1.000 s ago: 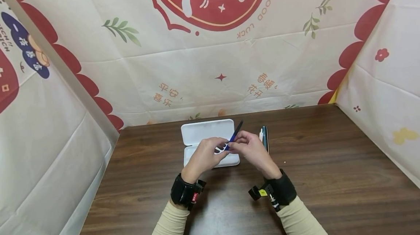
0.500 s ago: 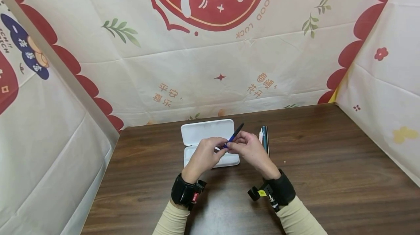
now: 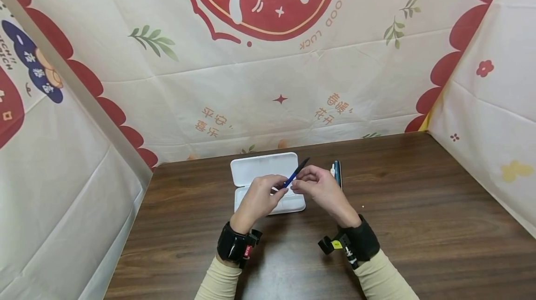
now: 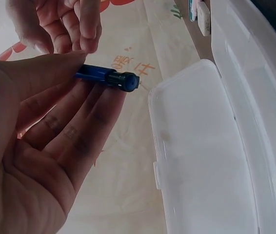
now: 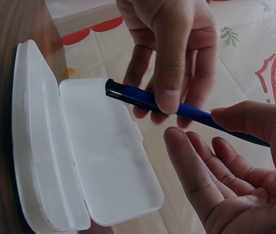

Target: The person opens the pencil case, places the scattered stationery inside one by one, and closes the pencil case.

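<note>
Pinching a blue pen [image 5: 196, 114] over an open white case [image 3: 291, 204]

Nearest, the left grip [image 3: 259, 194] pinches the pen between thumb and fingers, its dark end slanting up toward the far right. The right grip [image 3: 323, 190] hangs beside it, fingers loosely parted; whether its thumb touches the pen, I cannot tell. Beneath, the case lies on the desk [image 3: 402, 183], lid [image 3: 264, 168] farthest back; slim pens [image 3: 337, 174] lie to the right.

The right hand [image 3: 321, 188] is loosening its fingers around the pen [image 3: 292, 177], which is slanting lower in the left hand [image 3: 260, 195].
</note>
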`<state>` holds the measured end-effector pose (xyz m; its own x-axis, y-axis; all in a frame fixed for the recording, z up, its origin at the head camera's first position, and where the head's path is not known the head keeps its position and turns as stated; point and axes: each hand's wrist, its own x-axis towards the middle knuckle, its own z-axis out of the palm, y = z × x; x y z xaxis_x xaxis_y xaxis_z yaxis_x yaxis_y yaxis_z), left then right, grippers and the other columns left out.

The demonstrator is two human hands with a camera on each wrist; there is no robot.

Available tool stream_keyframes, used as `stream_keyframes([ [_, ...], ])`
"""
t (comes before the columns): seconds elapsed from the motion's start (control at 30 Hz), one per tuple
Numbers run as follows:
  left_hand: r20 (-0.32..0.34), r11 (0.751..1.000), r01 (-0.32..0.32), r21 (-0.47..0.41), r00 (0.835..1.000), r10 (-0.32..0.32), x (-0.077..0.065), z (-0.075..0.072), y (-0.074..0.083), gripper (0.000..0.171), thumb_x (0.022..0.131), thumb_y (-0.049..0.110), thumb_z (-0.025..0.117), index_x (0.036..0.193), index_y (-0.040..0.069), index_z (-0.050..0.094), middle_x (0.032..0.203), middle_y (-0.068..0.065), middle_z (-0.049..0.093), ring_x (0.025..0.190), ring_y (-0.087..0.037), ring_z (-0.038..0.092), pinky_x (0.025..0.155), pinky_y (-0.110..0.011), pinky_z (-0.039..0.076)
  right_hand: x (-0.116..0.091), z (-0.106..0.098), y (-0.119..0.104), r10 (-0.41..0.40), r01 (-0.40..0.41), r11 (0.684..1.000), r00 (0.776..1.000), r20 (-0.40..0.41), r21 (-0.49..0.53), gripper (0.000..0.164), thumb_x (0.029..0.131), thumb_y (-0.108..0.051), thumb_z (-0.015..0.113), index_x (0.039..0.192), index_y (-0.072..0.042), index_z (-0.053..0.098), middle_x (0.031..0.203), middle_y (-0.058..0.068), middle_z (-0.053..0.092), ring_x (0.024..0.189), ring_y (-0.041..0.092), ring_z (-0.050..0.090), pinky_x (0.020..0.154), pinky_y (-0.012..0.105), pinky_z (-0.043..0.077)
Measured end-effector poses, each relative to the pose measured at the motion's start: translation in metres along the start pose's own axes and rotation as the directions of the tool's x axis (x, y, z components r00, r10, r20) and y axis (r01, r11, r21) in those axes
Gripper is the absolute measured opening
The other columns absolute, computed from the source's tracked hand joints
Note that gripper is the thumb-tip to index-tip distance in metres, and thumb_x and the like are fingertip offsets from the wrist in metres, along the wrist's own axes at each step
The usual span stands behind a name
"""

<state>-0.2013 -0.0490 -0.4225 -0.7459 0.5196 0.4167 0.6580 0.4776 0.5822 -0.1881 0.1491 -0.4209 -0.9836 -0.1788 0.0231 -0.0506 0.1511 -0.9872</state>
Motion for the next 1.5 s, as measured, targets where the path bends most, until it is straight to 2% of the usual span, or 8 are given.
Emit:
stream_keyframes([
  [0.27,-0.015,0.999,0.021,0.039,1.0,-0.02,-0.001,-0.003,-0.006,0.016,0.089,0.003,0.071,0.106,0.0,0.072,0.091,-0.009,0.075,0.081,-0.016,0.071,0.071,-0.026,0.058,-0.002,-0.017,-0.003,-0.013,0.013,1.0,0.999,-0.03,-0.018,0.026,0.093,-0.016,0.069,0.11,0.002,0.06,0.1,0.017,0.073,0.092,0.029,0.073,0.084,0.037,0.058],
  [0.4,-0.02,0.998,0.04,0.05,0.999,-0.039,-0.001,-0.004,-0.011,0.016,0.089,0.002,0.071,0.104,0.0,0.072,0.089,-0.009,0.075,0.08,-0.017,0.071,0.07,-0.026,0.058,-0.004,-0.03,-0.005,-0.006,0.006,1.0,0.997,-0.072,0.001,0.027,0.095,-0.018,0.067,0.112,0.001,0.058,0.103,0.018,0.072,0.092,0.026,0.073,0.084,0.032,0.057],
  [0.6,-0.013,0.995,0.063,0.073,0.998,-0.062,-0.003,-0.008,-0.017,0.015,0.089,0.003,0.072,0.104,0.001,0.072,0.09,-0.007,0.075,0.082,-0.016,0.071,0.07,-0.022,0.057,-0.005,-0.042,-0.007,-0.029,0.038,0.997,0.992,-0.126,0.067,0.03,0.093,-0.017,0.07,0.109,0.005,0.057,0.1,0.02,0.072,0.088,0.024,0.074,0.081,0.034,0.059],
  [0.73,-0.01,0.993,0.082,0.088,0.997,-0.081,-0.003,-0.012,-0.021,0.015,0.089,0.004,0.072,0.104,0.002,0.073,0.091,-0.007,0.074,0.083,-0.016,0.071,0.072,-0.023,0.057,-0.005,-0.046,-0.008,-0.039,0.051,0.995,0.99,-0.136,0.088,0.032,0.093,-0.017,0.071,0.108,0.006,0.056,0.099,0.02,0.072,0.089,0.027,0.074,0.079,0.035,0.059],
  [0.97,0.003,0.986,0.119,0.116,0.993,-0.12,0.0,-0.019,-0.027,0.014,0.09,0.004,0.071,0.104,0.003,0.073,0.091,-0.007,0.074,0.084,-0.016,0.07,0.075,-0.027,0.058,-0.004,-0.051,-0.007,-0.046,0.054,0.997,0.989,-0.138,0.056,0.034,0.093,-0.021,0.07,0.109,0.006,0.056,0.102,0.023,0.071,0.088,0.024,0.074,0.082,0.035,0.058],
  [1.23,0.031,0.978,0.143,0.153,0.988,-0.15,-0.001,-0.018,-0.033,0.013,0.09,0.002,0.07,0.103,0.001,0.074,0.092,-0.007,0.074,0.083,-0.015,0.069,0.075,-0.031,0.057,-0.006,-0.053,-0.007,-0.041,0.05,0.997,0.99,-0.135,0.057,0.034,0.094,-0.021,0.07,0.109,0.006,0.057,0.102,0.023,0.071,0.09,0.026,0.074,0.08,0.032,0.058],
  [1.5,0.011,0.961,0.161,0.225,0.986,-0.168,-0.002,-0.019,-0.036,0.013,0.089,0.002,0.071,0.1,0.005,0.075,0.091,-0.005,0.074,0.081,-0.013,0.067,0.073,-0.031,0.056,-0.006,-0.055,-0.005,-0.049,0.057,0.997,0.988,-0.146,0.048,0.034,0.093,-0.022,0.07,0.108,0.006,0.058,0.101,0.022,0.071,0.092,0.03,0.073,0.081,0.034,0.058],
])
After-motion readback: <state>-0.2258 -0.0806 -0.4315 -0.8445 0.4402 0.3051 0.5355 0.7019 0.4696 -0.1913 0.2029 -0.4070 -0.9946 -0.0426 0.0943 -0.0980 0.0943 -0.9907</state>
